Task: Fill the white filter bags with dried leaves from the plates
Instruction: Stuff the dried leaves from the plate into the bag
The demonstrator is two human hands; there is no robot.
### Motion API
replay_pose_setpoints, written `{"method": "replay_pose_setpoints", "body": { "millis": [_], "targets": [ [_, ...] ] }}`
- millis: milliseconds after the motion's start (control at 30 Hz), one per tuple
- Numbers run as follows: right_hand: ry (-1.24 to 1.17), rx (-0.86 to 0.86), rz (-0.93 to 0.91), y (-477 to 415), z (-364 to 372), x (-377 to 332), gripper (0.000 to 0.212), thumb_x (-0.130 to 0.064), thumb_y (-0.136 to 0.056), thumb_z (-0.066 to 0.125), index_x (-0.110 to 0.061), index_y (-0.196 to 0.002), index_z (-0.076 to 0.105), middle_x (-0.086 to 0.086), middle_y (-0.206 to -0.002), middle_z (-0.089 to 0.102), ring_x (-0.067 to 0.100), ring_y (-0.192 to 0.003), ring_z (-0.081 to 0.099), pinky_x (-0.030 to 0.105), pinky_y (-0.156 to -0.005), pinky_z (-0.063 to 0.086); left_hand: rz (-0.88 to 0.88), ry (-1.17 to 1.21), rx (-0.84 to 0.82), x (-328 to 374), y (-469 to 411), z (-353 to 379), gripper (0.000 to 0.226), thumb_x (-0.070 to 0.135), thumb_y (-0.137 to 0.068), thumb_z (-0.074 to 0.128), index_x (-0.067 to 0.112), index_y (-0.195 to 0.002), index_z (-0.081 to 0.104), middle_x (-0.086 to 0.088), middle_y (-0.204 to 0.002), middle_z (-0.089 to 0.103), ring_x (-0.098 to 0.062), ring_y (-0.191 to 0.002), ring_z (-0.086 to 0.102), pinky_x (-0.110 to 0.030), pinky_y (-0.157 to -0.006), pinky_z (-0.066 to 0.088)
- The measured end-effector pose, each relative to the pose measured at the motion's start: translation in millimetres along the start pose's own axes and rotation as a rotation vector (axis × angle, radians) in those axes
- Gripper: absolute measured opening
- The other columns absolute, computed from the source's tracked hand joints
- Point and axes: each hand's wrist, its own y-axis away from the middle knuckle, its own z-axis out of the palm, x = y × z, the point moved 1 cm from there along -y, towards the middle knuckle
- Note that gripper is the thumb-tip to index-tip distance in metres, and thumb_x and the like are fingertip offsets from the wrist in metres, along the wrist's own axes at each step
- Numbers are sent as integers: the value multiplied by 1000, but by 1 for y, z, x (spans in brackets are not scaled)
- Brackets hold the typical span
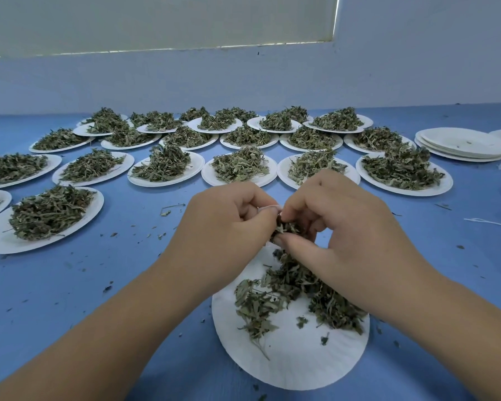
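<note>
Both hands are raised together over the near plate, fingertips meeting.

Left hand [232, 218]: fingers curled in, thumb against them, pinching the white filter bag [269, 207]. Only a thin white edge of the bag shows at the fingertips; the rest is hidden inside my grip.

Right hand [339, 221]: thumb and fingers closed narrow on a small clump of dried green leaves [287, 228], held right against the left fingertips. I cannot tell whether the clump has entered the bag.

Directly below: round white paper plate [289, 360] at the near edge of the blue table [99, 270]. It carries a loose pile of dried leaves [301, 285] on its far half, partly under my right wrist. The near half is bare apart from a few scraps.

Beyond the hands: rows of white paper plates heaped with dried leaves [165, 166], reaching back towards the pale wall, many with rims touching or overlapping.

Far right: stack of empty white paper plates [463, 144]. Nearer on that side, a thin white string [486, 222] lies on the table.

Leaf crumbs [165, 212] are scattered over the table around the near plate and to the left.
</note>
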Motion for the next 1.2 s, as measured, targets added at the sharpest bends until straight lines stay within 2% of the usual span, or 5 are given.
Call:
{"method": "replay_pose_setpoints", "body": {
  "millis": [400,633,833,967,1200],
  "targets": [
    [84,23,-47,0,2,2,5,-23,-78,76,-23,-79,70,-15,-73,55,-6,-65,45,11,-62,36,-22,65,-26,1,0,1,16,17,-84,65,22,-71,71,-9,-51,55,-10,-46,41,-16,-44,32],
    [-77,-3,-27,2,-3,5,15,-12,-79,75,-24,-87,69,-11,-86,59,8,-77,59,28,-71,51,-18,89,15,4,-1,-3,13,28,-78,62,21,-71,71,4,-44,48,-7,-41,36,-13,-42,30],
    [56,61,-83,0,-1,3,14,-11,-76,75,-22,-76,67,-16,-73,55,4,-70,50,12,-65,37,1,48,-18,6,3,1,16,14,-85,64,21,-72,71,-13,-51,53,-9,-44,39,-13,-43,30],
    [49,65,-80,-1,2,1,7,-18,-79,77,-20,-77,71,-7,-77,57,13,-78,52,23,-66,41,3,67,-13,6,2,-1,14,22,-82,63,23,-71,71,-11,-51,55,-10,-44,39,-16,-43,31],
    [-69,89,-17,4,-13,3,28,-46,-79,67,-36,-105,64,-13,-95,50,4,-85,51,8,-73,35,-29,107,53,1,-4,-8,14,22,-86,65,20,-73,72,6,-41,43,-6,-36,34,-14,-39,28]
  ]
}}
